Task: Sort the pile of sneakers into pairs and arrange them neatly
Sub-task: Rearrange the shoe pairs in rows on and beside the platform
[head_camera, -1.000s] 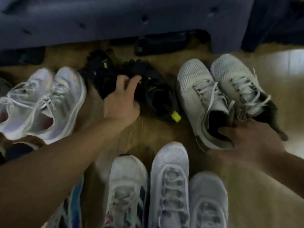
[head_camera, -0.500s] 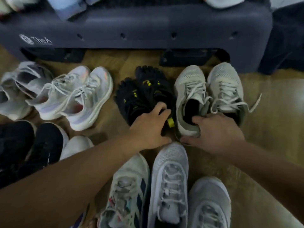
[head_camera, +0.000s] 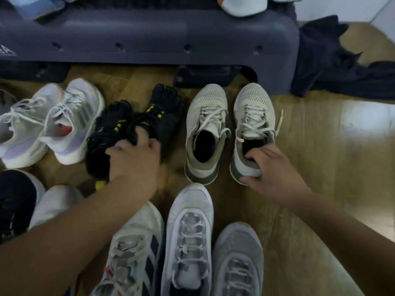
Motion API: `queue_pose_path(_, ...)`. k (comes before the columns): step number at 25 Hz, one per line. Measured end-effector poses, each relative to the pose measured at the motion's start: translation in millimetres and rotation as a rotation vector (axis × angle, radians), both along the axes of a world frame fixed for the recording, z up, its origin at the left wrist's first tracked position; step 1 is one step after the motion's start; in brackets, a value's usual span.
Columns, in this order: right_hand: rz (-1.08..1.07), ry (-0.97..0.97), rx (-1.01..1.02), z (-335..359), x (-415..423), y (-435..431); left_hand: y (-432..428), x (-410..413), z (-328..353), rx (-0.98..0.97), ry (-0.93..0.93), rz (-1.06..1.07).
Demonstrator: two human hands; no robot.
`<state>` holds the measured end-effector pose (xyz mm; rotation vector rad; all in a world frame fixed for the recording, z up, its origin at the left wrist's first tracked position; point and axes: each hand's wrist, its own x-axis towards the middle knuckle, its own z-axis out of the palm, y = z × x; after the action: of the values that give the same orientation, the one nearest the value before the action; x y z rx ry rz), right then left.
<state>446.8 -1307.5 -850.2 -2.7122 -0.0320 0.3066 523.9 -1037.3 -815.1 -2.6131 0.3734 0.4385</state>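
Paired sneakers (head_camera: 205, 97) on wooden floor (head_camera: 310, 159)

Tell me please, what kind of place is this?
Probably a room in a home: sneakers lie on a wooden floor before a low dark-grey plastic platform, and dark clothing is heaped beside it.

Widest open floor (head_camera: 333, 159): right of the cream sneakers (head_camera: 205, 103), bare to the frame edge. Narrow strip of floor between cream sneakers and black toe shoes (head_camera: 164, 107); thinner slot between the two cream sneakers. Back blocked by dark bench (head_camera: 149, 37); dark cloth (head_camera: 342, 67) heaped at its right end. Left packed: white sneakers (head_camera: 53, 124) just beside the toe shoes. Near side closed by a row of three sneakers (head_camera: 189, 210); left hand (head_camera: 132, 163) and right hand (head_camera: 275, 169) reach in over it, gripping heels of toe shoes and one cream sneaker.
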Motion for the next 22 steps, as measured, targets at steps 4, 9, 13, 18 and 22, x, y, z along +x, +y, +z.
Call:
queue_pose_path(4,-0.009,0.024,0.000,10,0,1,-63,-38,-6,-0.504,0.291,0.060)
queue_pose_path(9,0.042,-0.029,-0.018,3,-6,-7,-70,-45,-31,-0.813,0.239,0.069)
queue_pose_path(13,0.020,0.011,-0.008,3,-11,-10,-66,-50,-33,-0.945,0.269,0.016)
queue_pose_path(18,-0.082,-0.059,-0.041,19,-8,-3,16,-10,-10,-0.740,-0.259,-0.038)
queue_pose_path(22,-0.021,-0.333,-0.095,16,-13,25,101,-3,-14,-0.778,-0.405,0.779)
